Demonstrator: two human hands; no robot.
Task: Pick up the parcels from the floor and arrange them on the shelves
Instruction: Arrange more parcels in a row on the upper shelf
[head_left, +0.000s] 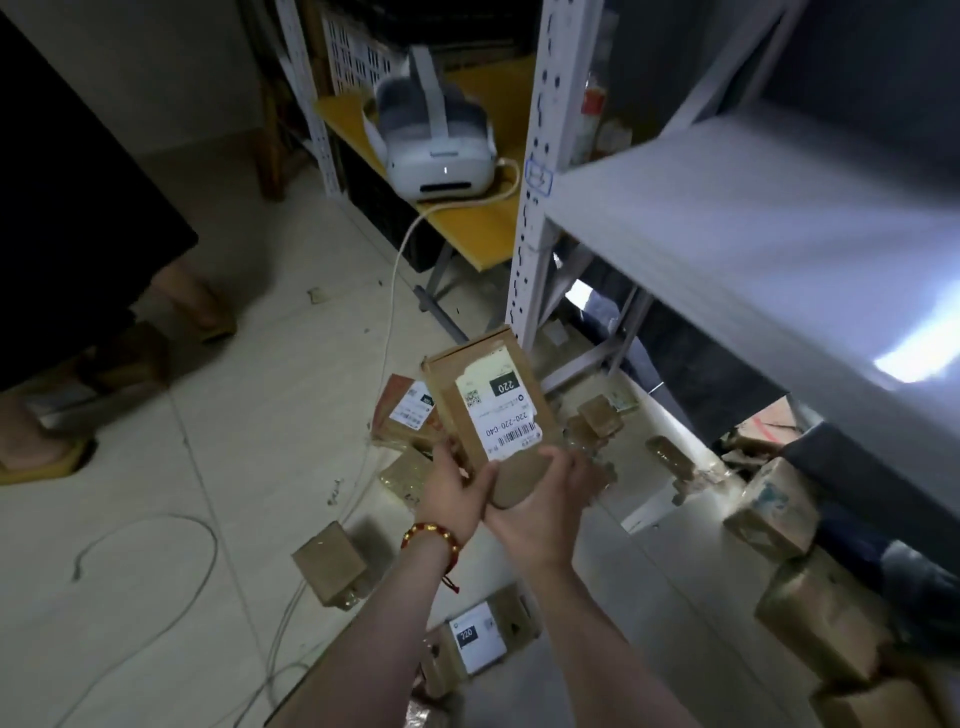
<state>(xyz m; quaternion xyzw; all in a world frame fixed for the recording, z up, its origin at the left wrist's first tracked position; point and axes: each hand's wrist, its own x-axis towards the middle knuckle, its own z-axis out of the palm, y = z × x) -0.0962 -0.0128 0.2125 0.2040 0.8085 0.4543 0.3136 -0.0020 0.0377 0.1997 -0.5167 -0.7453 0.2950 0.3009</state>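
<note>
Head view: parcel (488, 410) between both hands.

Grey shelf (753, 218) bare (top tier), upright post (535, 208) flanking its left

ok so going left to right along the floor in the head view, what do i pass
yellow sandal → loose cable → small brown box → left hand → right hand (both gripping the parcel) → worn carton by the shelf

Dim, motion-blurred, glare lower right
</note>
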